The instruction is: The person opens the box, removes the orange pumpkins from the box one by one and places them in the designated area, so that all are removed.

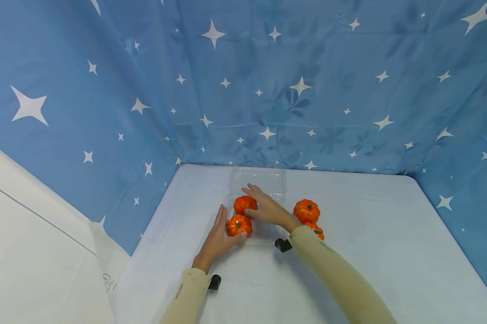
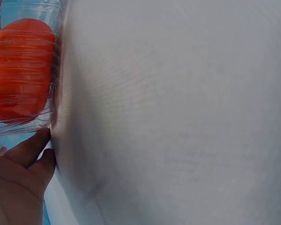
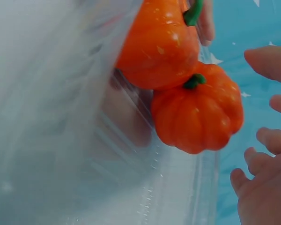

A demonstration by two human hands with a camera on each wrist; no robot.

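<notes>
Right now both of my grips are on or close to two glossy orange miniature pumpkins near the middle of the head view. My left grip [image 1: 220, 236] is open, its fingers straight and lying along the left side of the lower pumpkin [image 1: 239, 226], its thumb reaching to that pumpkin's lower right. My right grip [image 1: 269, 210] is open as well, fingers stretched toward the top of the frame above the upper pumpkin [image 1: 245, 204], the thumb by its lower right; I cannot tell whether that thumb touches it.

The two pumpkins sit close together at the left side of a clear plastic container [image 1: 265, 231], whose transparent lid [image 1: 259, 181] lies open toward the top of the frame. In the left wrist view, orange shows through the ribbed plastic wall at upper left, with my fingertips just below. In the right wrist view, both green stems show, and my spread fingers are at the right edge, apart from the pumpkins.

Right of center in the head view, a third pumpkin [image 1: 306, 210] rests on the white surface [image 1: 389, 243], and a fourth [image 1: 317, 230] is partly hidden by my right sleeve [image 1: 336, 274]. A blue curtain [image 1: 243, 103] with white stars fills the top.
</notes>
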